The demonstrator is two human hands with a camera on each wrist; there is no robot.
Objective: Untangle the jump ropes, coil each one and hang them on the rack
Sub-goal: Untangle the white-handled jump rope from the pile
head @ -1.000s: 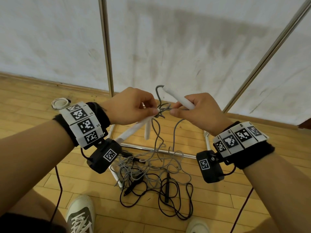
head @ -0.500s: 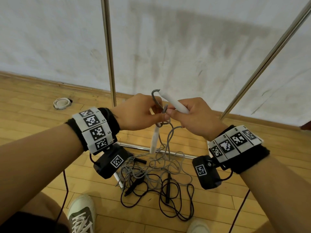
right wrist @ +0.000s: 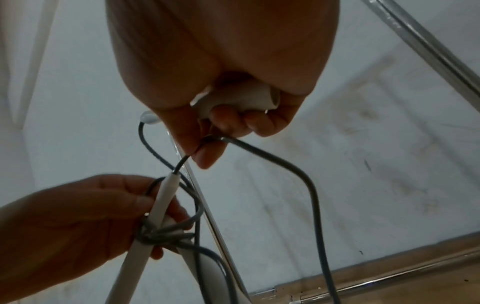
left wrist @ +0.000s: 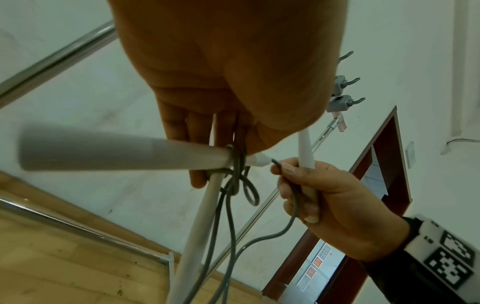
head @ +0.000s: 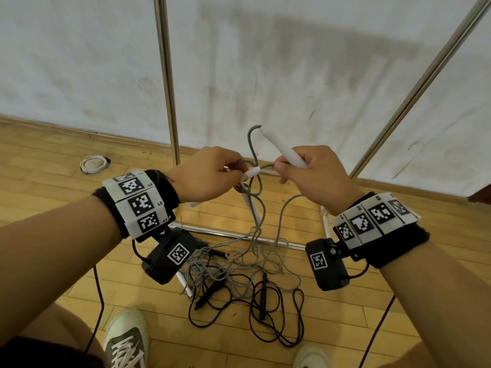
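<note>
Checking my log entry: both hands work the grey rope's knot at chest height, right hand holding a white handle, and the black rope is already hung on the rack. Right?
One error: the black rope is not hung; the head view shows it lying on the floor, tangled with the grey rope. The left hand and right hand, which holds the white handle, are as stated.

Rack (head: pixel 166 75) top cut off by frame; right shoe (head: pixel 310 357) cropped; knot (head: pixel 245 188) partly hidden behind left hand (head: pixel 207 175).

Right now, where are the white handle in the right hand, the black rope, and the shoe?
white handle (head: pixel 285 152), head view, mid shaft.
black rope (head: pixel 276 338), head view, floor loop.
shoe (head: pixel 125 341), head view, laces.
</note>
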